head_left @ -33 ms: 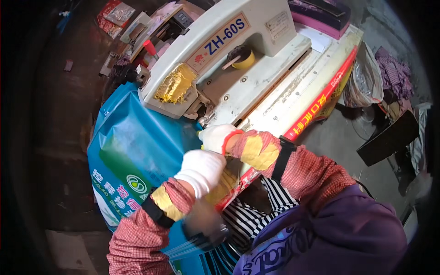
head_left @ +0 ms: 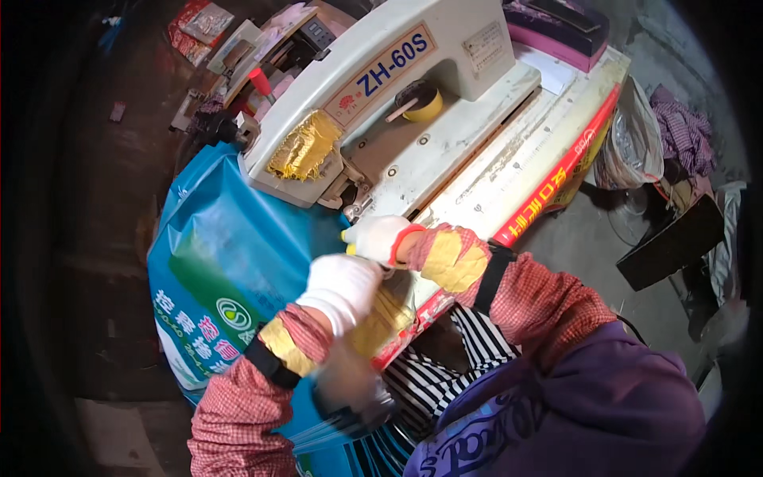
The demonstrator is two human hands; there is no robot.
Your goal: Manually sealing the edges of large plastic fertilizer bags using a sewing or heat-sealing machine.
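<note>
A large blue and green printed bag [head_left: 230, 238] stands at the left, its upper edge close beneath the head of a pale sewing machine [head_left: 334, 103]. My left hand [head_left: 342, 288], in a white knitted glove, is closed at the bag's right edge, its fingertips hidden. Just beyond it, my right hand [head_left: 377, 238], gloved in white with a red cuff, is also closed, near the machine's presser foot [head_left: 358, 208]. Bits of yellow show at its fingertips. What lies between those fingers cannot be made out. The two hands nearly touch.
On the machine bed sits a yellow cup [head_left: 424, 103] with a stick in it. A pink and black box [head_left: 556, 36] lies at the table's far end. To the right are a white sack [head_left: 636, 143] and a dark board [head_left: 671, 242]. A red-capped item [head_left: 260, 81] stands behind the machine.
My left hand has shifted slightly left and away from me. The bag has moved a little to the left, and my right hand has hardly moved.
</note>
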